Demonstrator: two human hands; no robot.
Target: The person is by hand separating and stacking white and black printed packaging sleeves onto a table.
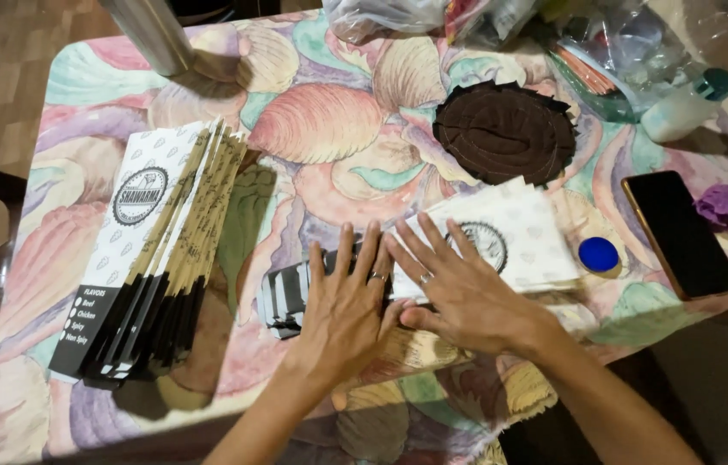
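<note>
Both hands are flat, fingers spread wide, pressing down on a paper sleeve (501,245) lying across the middle of the table (312,129), which has a pastel shell-pattern cloth. The left hand (346,306) covers the sleeve's black-and-white striped end, the right hand (458,288) sits on the white part just below its round black emblem. Neither is gripping anything, just palms down, thumbs touching, a ring on each.

Off to the left there's a fanned stack of flattened sleeves (153,258): long, narrow, white with a faint pattern, a round black logo up top and a black panel with white lettering at the bottom.

Behind the hands is a round dark brown cloth mat (504,131). To the right, a small blue round lid (598,255), then a black phone (681,232) with an orange rim. Clear plastic bags (398,15) are piled at the far edge, a metal cylinder (153,34) far left.
</note>
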